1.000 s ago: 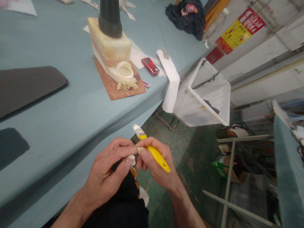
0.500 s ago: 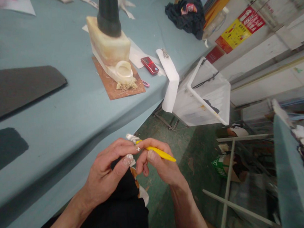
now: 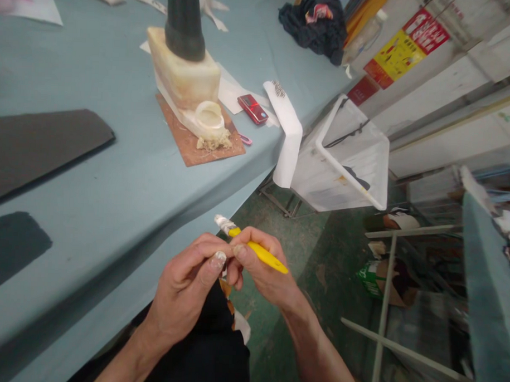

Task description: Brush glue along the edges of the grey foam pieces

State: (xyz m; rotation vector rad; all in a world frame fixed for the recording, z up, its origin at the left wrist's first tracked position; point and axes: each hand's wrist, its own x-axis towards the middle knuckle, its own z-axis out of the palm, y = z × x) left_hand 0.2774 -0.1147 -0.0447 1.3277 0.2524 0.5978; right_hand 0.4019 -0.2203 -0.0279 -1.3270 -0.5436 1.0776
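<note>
My right hand [image 3: 261,263] holds a yellow-handled brush [image 3: 267,257], its whitish, crusted bristle end pointing up and left. Close against it, my left hand [image 3: 193,283] has thumb and forefinger pinched together, the fingertips meeting those of the right hand. Whitish residue coats the left thumbnail. Whatever lies between the left fingertips is too small or hidden to make out. Both hands are over my lap, beside the table edge. Beyond them on the table stands a cream plastic container [image 3: 186,80] with a round opening crusted with dried matter and a dark upright tube on top.
Under the container lies a brown board [image 3: 177,138]. A red device [image 3: 253,109] and a white paper strip [image 3: 288,136] are near the table edge. Dark flat pieces [image 3: 43,147] lie at left. A white bin [image 3: 343,160] and a metal frame [image 3: 385,296] stand at right.
My left thumb and forefinger have closed into a pinch. My right thumb has moved left to meet them, and the brush has tilted more steeply, with its bristle end higher.
</note>
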